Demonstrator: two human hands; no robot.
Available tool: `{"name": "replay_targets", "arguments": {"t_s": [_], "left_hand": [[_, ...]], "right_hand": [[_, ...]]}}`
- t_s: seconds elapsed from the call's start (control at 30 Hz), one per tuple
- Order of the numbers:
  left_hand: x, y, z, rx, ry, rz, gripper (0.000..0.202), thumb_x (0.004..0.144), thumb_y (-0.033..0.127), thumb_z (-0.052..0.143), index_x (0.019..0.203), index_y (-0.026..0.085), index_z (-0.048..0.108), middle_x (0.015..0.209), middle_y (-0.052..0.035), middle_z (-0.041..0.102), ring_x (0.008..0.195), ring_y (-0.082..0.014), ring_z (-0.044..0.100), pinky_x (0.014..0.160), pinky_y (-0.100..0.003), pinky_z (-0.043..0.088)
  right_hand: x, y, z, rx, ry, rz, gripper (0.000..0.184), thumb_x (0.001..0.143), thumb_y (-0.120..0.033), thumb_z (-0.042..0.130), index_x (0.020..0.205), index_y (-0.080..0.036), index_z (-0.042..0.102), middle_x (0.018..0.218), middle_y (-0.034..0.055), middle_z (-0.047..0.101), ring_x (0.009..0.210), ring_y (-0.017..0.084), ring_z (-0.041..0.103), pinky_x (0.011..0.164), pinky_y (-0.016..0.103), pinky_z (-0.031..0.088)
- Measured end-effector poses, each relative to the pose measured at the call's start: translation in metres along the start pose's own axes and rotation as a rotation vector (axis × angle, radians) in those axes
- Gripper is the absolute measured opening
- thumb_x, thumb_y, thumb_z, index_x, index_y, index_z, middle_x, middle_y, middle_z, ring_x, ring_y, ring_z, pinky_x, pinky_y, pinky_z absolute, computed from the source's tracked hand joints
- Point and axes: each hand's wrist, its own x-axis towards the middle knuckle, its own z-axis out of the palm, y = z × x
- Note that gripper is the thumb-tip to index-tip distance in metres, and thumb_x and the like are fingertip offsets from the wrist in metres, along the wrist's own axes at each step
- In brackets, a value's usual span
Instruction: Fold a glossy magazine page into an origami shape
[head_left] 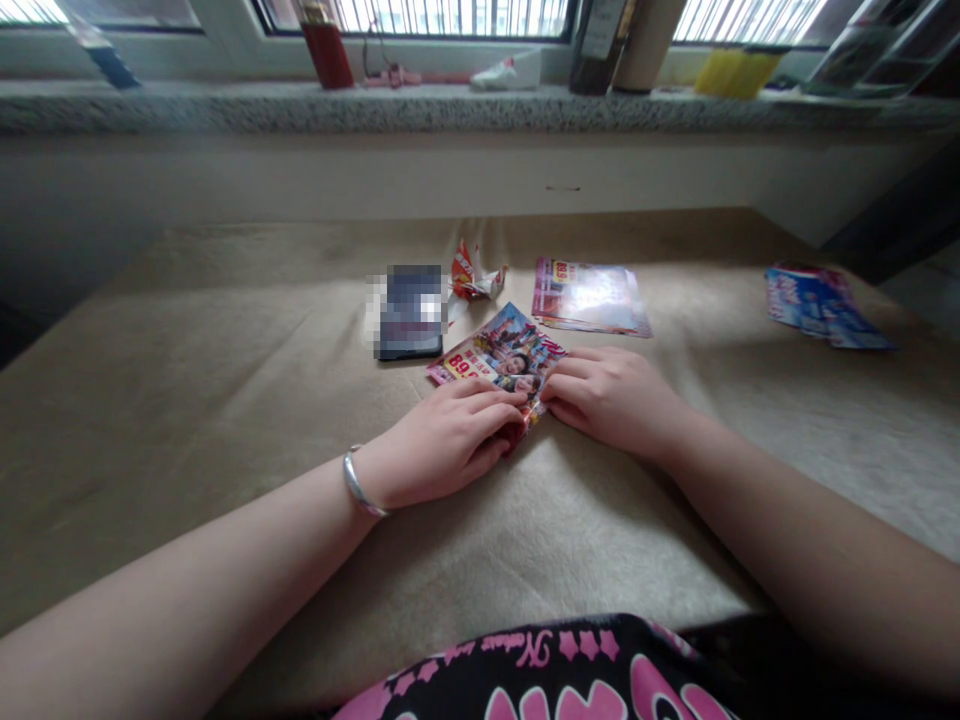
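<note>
A colourful printed flyer (501,352) lies on the beige table cover (225,380) in front of me, turned at an angle. My left hand (442,440), with a silver bracelet on its wrist, presses its curled fingers on the flyer's near corner. Opposite it, my right hand (611,395) rests with fingers closed on the same near edge. The fingertips of both hands meet over the paper.
A dark phone (409,312) lies just beyond the flyer. A folded paper piece (474,275) and a stack of pink flyers (589,297) sit further back. Blue flyers (821,305) lie far right. A stone windowsill (450,105) with bottles runs behind.
</note>
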Motion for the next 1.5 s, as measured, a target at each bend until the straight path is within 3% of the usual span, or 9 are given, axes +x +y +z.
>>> {"name": "replay_targets", "arguments": {"t_s": [0.2,0.4,0.53,1.0,1.5], "left_hand": [[0.0005,0.0014,-0.002,-0.01,-0.018,-0.002,0.026,0.092,0.023,0.044,0.114,0.018,0.057,0.123,-0.0068,0.058,0.112,-0.021,0.05,0.099,-0.04,0.042],[0.0002,0.003,-0.0016,-0.017,-0.023,0.002,0.025,0.092,0.023,0.045,0.113,0.018,0.058,0.121,-0.0071,0.058,0.113,-0.0213,0.049,0.102,-0.041,0.04],[0.0,0.0025,0.0008,-0.047,-0.015,0.036,0.026,0.09,0.02,0.046,0.114,0.016,0.056,0.124,-0.0092,0.056,0.124,-0.0207,0.043,0.109,-0.04,0.035],[-0.001,0.0034,0.0022,0.024,-0.014,0.009,0.03,0.09,0.026,0.047,0.117,0.016,0.056,0.132,-0.0099,0.052,0.123,-0.0238,0.044,0.106,-0.043,0.038],[-0.002,-0.0004,0.0022,-0.017,0.011,0.047,0.027,0.09,0.021,0.048,0.114,0.02,0.059,0.129,-0.0069,0.055,0.122,-0.0213,0.046,0.105,-0.042,0.039]], "right_hand": [[-0.0011,0.0013,0.0028,0.031,0.03,0.021,0.017,0.089,-0.029,0.049,0.085,-0.023,0.063,0.086,-0.0004,0.067,0.081,0.017,0.057,0.067,0.028,0.034],[-0.0001,0.0005,0.0041,0.068,0.037,0.054,0.016,0.087,-0.025,0.05,0.083,-0.02,0.064,0.084,0.0025,0.068,0.079,0.016,0.056,0.067,0.027,0.034],[-0.0003,0.0014,0.0028,0.06,0.048,0.014,0.017,0.088,-0.028,0.05,0.085,-0.021,0.065,0.085,0.0021,0.068,0.08,0.017,0.056,0.069,0.028,0.034],[0.0038,-0.0002,-0.0013,-0.097,0.019,-0.096,0.02,0.092,-0.028,0.046,0.087,-0.021,0.064,0.088,0.0027,0.067,0.083,0.018,0.054,0.072,0.032,0.031],[-0.0001,0.0016,0.0038,0.095,0.047,0.036,0.021,0.089,-0.027,0.047,0.085,-0.022,0.067,0.088,0.0028,0.068,0.081,0.017,0.055,0.068,0.028,0.035]]}}
